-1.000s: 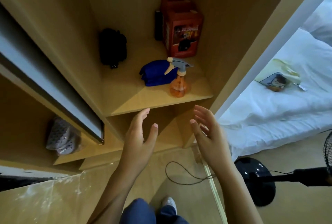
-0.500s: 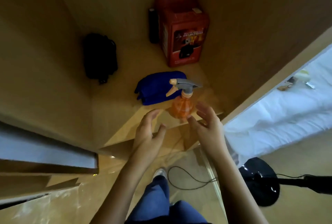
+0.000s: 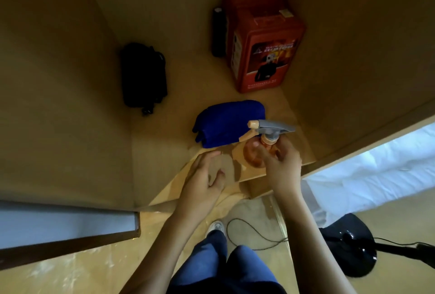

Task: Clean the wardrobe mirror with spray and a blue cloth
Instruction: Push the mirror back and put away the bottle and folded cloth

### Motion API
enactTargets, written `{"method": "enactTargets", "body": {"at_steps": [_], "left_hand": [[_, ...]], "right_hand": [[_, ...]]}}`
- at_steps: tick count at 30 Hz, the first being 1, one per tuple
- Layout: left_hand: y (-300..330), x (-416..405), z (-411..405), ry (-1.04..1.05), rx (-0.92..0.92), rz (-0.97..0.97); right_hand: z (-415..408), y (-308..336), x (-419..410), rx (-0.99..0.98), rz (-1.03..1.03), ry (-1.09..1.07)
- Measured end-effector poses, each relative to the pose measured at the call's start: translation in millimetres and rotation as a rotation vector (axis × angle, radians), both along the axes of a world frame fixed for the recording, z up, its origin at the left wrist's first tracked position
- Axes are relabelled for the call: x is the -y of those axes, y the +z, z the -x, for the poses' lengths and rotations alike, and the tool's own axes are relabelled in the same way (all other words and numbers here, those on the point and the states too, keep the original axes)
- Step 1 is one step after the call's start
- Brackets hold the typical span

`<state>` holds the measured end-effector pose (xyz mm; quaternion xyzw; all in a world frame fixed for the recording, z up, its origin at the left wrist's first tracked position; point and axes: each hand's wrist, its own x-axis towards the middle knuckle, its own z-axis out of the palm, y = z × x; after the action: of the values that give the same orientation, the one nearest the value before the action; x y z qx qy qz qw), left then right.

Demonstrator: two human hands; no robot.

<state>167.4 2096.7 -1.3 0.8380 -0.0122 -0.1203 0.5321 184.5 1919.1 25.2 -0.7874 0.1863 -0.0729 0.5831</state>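
Gripping the orange translucent spray bottle with the grey trigger head (image 3: pixel 261 146) at the front edge of the wooden wardrobe shelf (image 3: pixel 164 143), the right hand (image 3: pixel 281 164) has its fingers curled round the bottle's body.

The left hand (image 3: pixel 202 180) hovers just left of the bottle with fingers apart and loosely bent, holding nothing; whether it touches the shelf edge is hard to tell. The folded blue cloth (image 3: pixel 226 121) lies on the shelf just behind the bottle, with a red printed box (image 3: pixel 263 41) upright further back and a black pouch (image 3: pixel 142 77) against the left wall.
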Motion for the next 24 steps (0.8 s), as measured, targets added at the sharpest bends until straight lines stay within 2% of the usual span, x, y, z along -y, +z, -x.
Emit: {"method": "enactTargets", "body": {"at_steps": [7,15,24], "left_hand": [[1,10,19,-0.033,-0.021,0.038],[16,29,78,-0.118,0.037,-0.014],[21,19,174,0.021,-0.048,0.074]], "right_hand": [[24,1,5,0.008,-0.009,0.023],[89,23,-3,0.042,-0.016,0.201],[173,29,-32,0.026,-0.007,0.336]]}}
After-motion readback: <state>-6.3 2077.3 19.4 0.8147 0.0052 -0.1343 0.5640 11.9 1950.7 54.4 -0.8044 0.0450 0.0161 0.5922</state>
